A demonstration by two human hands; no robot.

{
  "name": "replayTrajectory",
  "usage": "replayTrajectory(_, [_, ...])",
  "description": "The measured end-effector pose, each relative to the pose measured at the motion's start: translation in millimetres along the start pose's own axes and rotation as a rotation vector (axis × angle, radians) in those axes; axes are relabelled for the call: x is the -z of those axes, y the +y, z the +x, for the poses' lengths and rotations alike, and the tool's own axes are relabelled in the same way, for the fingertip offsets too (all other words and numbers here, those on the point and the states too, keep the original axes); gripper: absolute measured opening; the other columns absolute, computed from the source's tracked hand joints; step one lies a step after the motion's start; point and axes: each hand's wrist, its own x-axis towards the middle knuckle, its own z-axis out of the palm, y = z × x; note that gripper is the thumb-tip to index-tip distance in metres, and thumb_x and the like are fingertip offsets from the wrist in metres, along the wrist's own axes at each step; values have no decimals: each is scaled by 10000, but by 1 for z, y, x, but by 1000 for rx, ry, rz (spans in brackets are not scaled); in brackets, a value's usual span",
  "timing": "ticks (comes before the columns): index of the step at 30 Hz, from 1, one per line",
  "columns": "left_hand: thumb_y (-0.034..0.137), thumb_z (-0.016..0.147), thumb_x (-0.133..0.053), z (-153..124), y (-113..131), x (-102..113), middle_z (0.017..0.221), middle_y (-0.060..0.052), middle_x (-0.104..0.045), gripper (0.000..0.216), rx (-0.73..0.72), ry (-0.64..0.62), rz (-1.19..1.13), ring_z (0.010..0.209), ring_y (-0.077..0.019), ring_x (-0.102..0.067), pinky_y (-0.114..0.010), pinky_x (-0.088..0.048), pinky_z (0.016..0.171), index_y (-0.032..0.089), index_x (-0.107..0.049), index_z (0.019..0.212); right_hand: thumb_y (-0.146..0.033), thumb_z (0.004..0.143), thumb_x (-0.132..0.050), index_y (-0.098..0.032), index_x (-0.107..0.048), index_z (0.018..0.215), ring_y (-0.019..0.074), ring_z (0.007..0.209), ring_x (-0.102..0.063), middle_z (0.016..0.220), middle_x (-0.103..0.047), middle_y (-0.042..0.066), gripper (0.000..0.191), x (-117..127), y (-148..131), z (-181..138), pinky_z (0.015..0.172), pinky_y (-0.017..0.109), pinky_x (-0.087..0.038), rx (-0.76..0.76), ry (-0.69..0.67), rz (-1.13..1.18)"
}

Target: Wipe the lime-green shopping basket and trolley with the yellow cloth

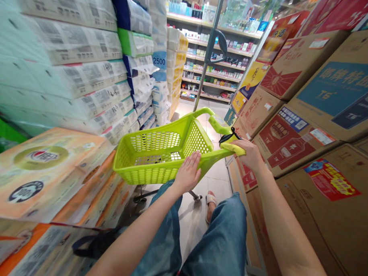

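A lime-green shopping cart (152, 173) with perforated walls stands in the aisle in front of me, and no goods show in its basket. My left hand (189, 172) rests on the cart's near rim, fingers stretched out and side by side. At the cart's handle end, my right hand (247, 151) is closed on a yellow cloth (235, 148), which lies against the green frame. A black strap or cover (229, 137) wraps the handle close to the cloth. The right fingertips are partly hidden.
Wrapped paper packs (91, 77) are stacked high on the left, above orange-and-white cartons (46, 167). Brown boxes (311, 141) form a wall on the right. Ahead, a metal pole (204, 77) stands before shelves (211, 64) of small goods. Pale tiles (214, 181) show beneath.
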Motion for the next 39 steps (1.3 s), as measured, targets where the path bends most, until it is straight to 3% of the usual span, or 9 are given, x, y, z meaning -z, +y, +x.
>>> replayTrajectory(10, [289, 1013, -294, -1, -6, -5, 1621, -79, -254, 587, -65, 20, 12, 1515, -171, -158, -404, -209, 1229, 165, -120, 1560, -101, 702, -491, -204, -703, 840, 237, 911, -649, 878, -732, 64, 274, -4, -27, -24, 857, 336, -508, -72, 205, -73])
replayTrajectory(16, [342, 1021, -282, 8, -15, -6, 1571, -105, -359, 540, -30, 67, -54, 1492, -187, -247, -425, -240, 1221, 152, -239, 1524, -136, 759, -513, -190, -690, 798, 263, 879, -613, 830, -714, 85, 189, -11, -60, -36, 862, 365, -472, -206, 257, -209])
replayTrajectory(21, [375, 1029, -245, 19, -40, 0, 1464, -100, -506, 484, 77, 124, -129, 1430, -195, -376, -452, -302, 1192, 167, -418, 1431, -86, 725, -498, -196, -697, 895, 264, 916, -601, 888, -722, 80, 283, -20, -105, -39, 878, 367, -443, -213, 253, -176])
replayTrajectory(26, [391, 1035, -198, 26, -53, 26, 1408, -124, -565, 520, 171, 162, -118, 1383, -209, -449, -452, -332, 1173, 137, -506, 1368, -90, 691, -536, -179, -695, 942, 290, 885, -594, 881, -719, 109, 310, -28, -160, -25, 876, 408, -432, -199, 180, -176])
replayTrajectory(28, [410, 1034, -204, 26, -44, 42, 1453, -122, -525, 534, 165, 165, -122, 1394, -207, -437, -448, -313, 1184, 139, -455, 1420, -105, 704, -553, -168, -683, 982, 292, 899, -599, 908, -717, 120, 313, -33, -177, -17, 949, 431, -418, -175, 139, -154])
replayTrajectory(31, [414, 1033, -228, 25, -22, 68, 1529, -73, -439, 539, -11, 105, -272, 1431, -182, -381, -420, -234, 1223, 193, -316, 1516, -136, 751, -553, -148, -630, 1104, 287, 980, -602, 1013, -704, 128, 362, -45, -193, -7, 1092, 455, -347, -85, 116, -76])
replayTrajectory(35, [428, 1037, -128, 22, -12, 93, 1418, -62, -570, 567, 11, 124, -503, 1337, -198, -502, -441, -276, 1196, 202, -426, 1462, -177, 808, -521, -124, -536, 1208, 285, 1169, -545, 1186, -641, 153, 403, -61, -198, 2, 1188, 496, -249, 49, 111, 58])
replayTrajectory(37, [533, 1015, -224, 23, -19, 101, 1384, -89, -594, 599, -11, 84, -517, 1289, -225, -541, -421, -367, 1133, 177, -497, 1411, -164, 797, -526, -117, -510, 1225, 287, 1261, -488, 1264, -594, 168, 430, -68, -198, 6, 1206, 515, -218, 92, 95, 112])
replayTrajectory(39, [636, 937, -421, 28, -30, 108, 1418, -97, -563, 668, -41, -13, -431, 1302, -255, -526, -425, -358, 1128, 190, -470, 1432, -143, 762, -550, -119, -499, 1219, 297, 1302, -447, 1297, -555, 181, 461, -73, -197, 9, 1203, 534, -229, 105, 92, 159])
